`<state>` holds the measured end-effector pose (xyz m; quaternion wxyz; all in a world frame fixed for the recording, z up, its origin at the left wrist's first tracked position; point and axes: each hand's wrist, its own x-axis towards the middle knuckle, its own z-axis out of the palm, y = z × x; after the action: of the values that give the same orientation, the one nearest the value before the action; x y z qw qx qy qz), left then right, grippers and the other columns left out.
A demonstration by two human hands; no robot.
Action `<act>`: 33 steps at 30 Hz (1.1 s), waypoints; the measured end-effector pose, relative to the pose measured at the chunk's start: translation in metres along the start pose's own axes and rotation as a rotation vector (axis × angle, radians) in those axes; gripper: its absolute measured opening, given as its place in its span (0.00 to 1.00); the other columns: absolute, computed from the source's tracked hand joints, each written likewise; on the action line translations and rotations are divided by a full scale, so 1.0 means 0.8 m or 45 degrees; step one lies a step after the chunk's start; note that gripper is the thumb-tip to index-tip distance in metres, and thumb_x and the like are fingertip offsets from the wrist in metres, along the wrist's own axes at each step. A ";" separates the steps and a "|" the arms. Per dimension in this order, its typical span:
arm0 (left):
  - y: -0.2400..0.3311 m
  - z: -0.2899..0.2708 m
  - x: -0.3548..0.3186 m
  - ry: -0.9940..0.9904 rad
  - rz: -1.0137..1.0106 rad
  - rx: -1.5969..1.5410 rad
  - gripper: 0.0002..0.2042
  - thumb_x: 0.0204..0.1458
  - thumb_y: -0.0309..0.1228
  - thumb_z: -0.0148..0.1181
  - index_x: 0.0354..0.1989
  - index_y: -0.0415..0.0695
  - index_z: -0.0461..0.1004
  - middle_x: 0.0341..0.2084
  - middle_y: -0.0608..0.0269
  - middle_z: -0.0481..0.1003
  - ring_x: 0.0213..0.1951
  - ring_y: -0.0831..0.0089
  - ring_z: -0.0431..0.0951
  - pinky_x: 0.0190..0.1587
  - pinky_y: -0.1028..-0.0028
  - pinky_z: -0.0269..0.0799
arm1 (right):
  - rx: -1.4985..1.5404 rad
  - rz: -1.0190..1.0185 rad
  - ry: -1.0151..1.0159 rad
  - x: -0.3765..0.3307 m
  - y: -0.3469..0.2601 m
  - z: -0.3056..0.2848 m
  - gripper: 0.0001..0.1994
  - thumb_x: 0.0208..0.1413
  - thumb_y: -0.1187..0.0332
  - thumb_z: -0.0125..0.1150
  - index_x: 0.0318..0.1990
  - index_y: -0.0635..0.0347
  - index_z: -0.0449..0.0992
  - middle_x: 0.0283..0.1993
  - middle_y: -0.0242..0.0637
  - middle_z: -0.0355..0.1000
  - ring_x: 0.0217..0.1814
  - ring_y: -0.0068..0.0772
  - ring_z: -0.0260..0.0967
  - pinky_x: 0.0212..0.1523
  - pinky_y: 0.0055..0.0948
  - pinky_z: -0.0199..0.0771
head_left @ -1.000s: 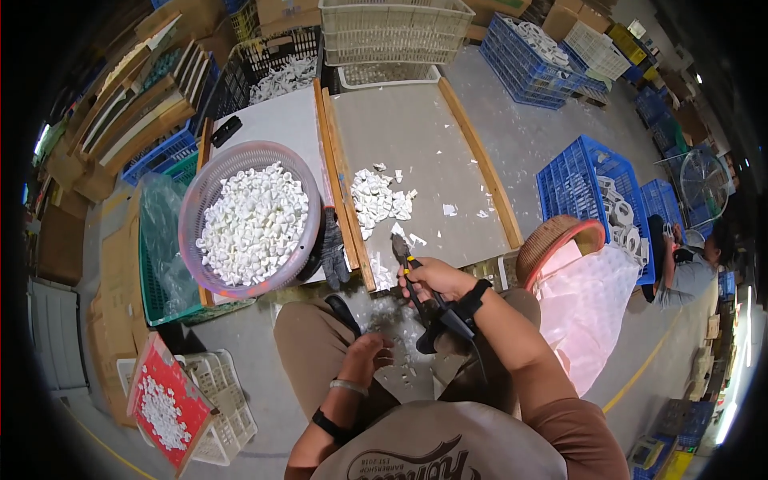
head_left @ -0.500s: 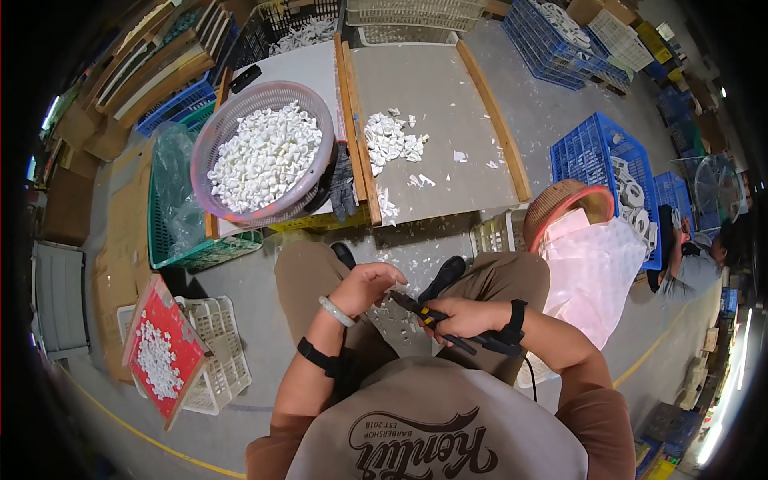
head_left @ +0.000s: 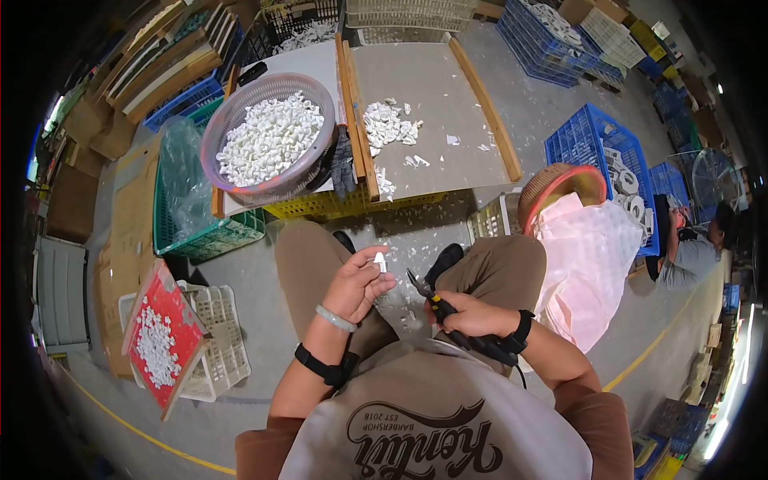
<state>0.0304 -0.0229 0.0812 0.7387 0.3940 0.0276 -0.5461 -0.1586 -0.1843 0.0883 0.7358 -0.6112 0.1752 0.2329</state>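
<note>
Between finger and thumb of my left hand (head_left: pixel 358 286) is a small white plastic piece (head_left: pixel 380 262), held up above my lap. My right hand (head_left: pixel 470 314) is wrapped round dark-handled cutting pliers (head_left: pixel 436 302) with yellow marks. Their jaws point up and left, apart from the white piece. Beyond my knees, a pinkish basket (head_left: pixel 210 160) heaped with small white parts (head_left: pixel 272 138) rests on the left board. On the grey board (head_left: pixel 436 88) beside it lies a loose pile of white pieces (head_left: pixel 388 126) with scattered scraps.
At left, a red tray (head_left: pixel 186 340) of tiny white parts leans on a white crate (head_left: pixel 228 360). A green crate (head_left: pixel 248 234) stands behind. To the right are a pink cloth (head_left: pixel 588 272), a red-rimmed basket (head_left: pixel 560 188) and a blue crate (head_left: pixel 576 148). Another person (head_left: pixel 688 260) sits far right.
My left hand has lifted away from the pliers, bringing the white piece into view. The pliers' jaws have swung upward and now stand apart from the left fingers.
</note>
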 end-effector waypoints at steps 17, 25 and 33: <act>-0.033 0.009 -0.043 -0.021 0.104 0.008 0.08 0.57 0.24 0.50 0.44 0.39 0.69 0.29 0.62 0.73 0.30 0.76 0.77 0.34 0.77 0.78 | -0.742 -0.204 0.217 -0.025 -0.007 0.046 0.18 0.50 0.74 0.49 0.49 0.67 0.62 0.44 0.57 0.66 0.48 0.56 0.65 0.46 0.42 0.65; -0.037 0.006 -0.050 -0.026 0.129 0.095 0.08 0.58 0.25 0.49 0.44 0.39 0.69 0.29 0.60 0.74 0.30 0.74 0.78 0.35 0.76 0.79 | -0.645 -0.242 0.245 -0.032 0.005 0.052 0.18 0.45 0.79 0.49 0.47 0.65 0.62 0.37 0.43 0.64 0.40 0.39 0.64 0.44 0.32 0.65; -0.044 0.007 -0.055 -0.068 0.116 0.099 0.08 0.57 0.24 0.50 0.44 0.38 0.69 0.30 0.60 0.74 0.30 0.74 0.78 0.34 0.76 0.79 | -0.741 -0.268 0.213 -0.036 0.001 0.049 0.18 0.49 0.75 0.50 0.50 0.63 0.62 0.41 0.53 0.68 0.46 0.52 0.66 0.45 0.39 0.65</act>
<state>-0.0182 0.0048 0.0862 0.7474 0.4085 -0.0313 -0.5230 -0.1837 -0.1494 0.1108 0.5331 -0.8279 0.0969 0.1451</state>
